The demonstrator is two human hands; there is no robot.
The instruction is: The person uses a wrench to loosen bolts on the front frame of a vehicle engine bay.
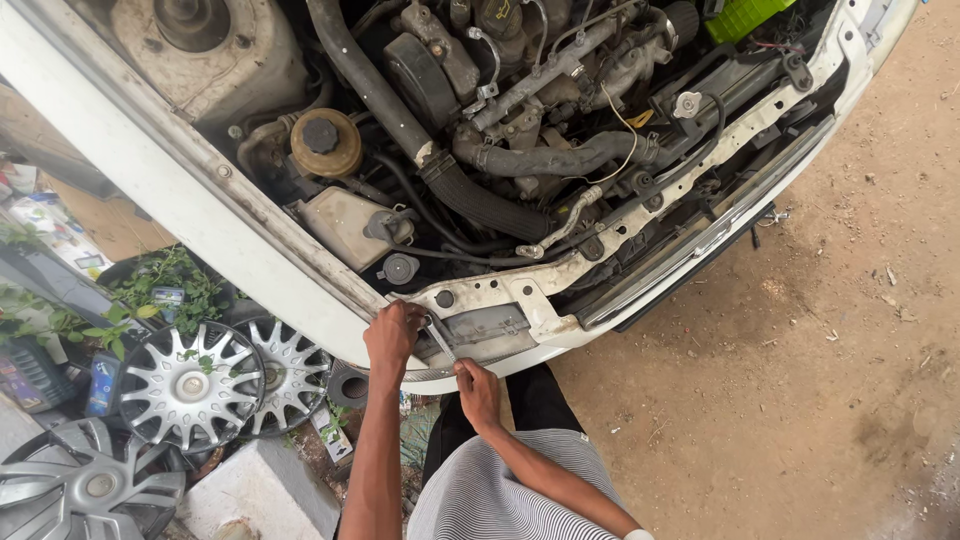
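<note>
With the headlight already out, the left hand (393, 335) and right hand (478, 388) both grip a wrench (440, 338) on the white front panel (500, 300), whose fastener looks not yet removed.

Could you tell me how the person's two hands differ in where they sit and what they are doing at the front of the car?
The left hand is higher, closed over the top end of the wrench against the white front panel. The right hand is lower and nearer the body, gripping the wrench's bottom end below the panel's edge. The left forearm runs straight up; the right comes in slanted from the lower right. Both are bare and hold the same tool.
</note>
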